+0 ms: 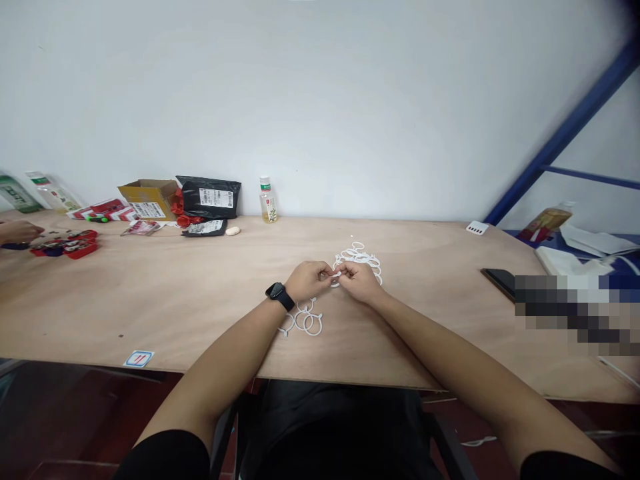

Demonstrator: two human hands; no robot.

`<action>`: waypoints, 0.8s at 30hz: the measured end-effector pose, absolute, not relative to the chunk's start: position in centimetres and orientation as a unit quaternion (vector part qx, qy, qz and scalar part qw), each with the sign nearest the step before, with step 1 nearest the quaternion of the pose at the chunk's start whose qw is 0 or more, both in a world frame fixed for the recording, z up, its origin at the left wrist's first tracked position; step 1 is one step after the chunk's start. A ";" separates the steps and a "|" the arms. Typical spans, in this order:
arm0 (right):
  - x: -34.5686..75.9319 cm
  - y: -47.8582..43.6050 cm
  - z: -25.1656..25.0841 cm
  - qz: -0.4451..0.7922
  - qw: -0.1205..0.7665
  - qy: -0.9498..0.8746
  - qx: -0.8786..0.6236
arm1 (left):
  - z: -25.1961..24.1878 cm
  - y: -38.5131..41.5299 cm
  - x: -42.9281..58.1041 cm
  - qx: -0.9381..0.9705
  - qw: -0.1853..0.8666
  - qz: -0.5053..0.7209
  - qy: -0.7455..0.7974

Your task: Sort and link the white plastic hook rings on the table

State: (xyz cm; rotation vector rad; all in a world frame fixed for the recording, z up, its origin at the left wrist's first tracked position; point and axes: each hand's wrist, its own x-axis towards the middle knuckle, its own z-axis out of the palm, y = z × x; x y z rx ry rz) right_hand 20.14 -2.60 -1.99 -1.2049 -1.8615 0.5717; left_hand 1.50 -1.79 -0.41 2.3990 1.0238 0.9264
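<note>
My left hand (309, 280), with a black watch on its wrist, and my right hand (359, 281) meet over the wooden table. Their closed fingertips pinch a small white ring piece (337, 274) between them; most of it is hidden by the fingers. Just behind my right hand lies a pile of white plastic rings (365, 257), partly covered by that hand. Several more white rings with small tabs (313, 324) lie loose in front of my left hand, near the left forearm.
Along the wall stand a bottle (268, 201), a black package (210, 197) and an open cardboard box (146, 199). A red tray (83, 250) and another person's hand (23, 232) are at far left. At right are a phone (499, 281) and a white power strip (477, 228).
</note>
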 end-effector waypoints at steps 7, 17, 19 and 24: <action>20.2 -2.4 -1.9 0.185 0.429 -0.751 -0.467 | -0.6 -2.0 1.9 0.854 0.194 0.344 0.339; 20.9 -2.4 -1.1 0.000 0.441 -0.776 -0.450 | -1.0 -0.4 0.9 0.783 0.120 0.424 0.438; 20.5 -3.0 -0.8 -0.012 0.423 -0.800 -0.425 | -1.0 -0.3 0.7 0.778 0.110 0.425 0.449; 17.3 -6.1 -0.1 0.072 0.315 -0.919 -0.225 | -0.9 -0.5 0.7 0.778 0.094 0.411 0.466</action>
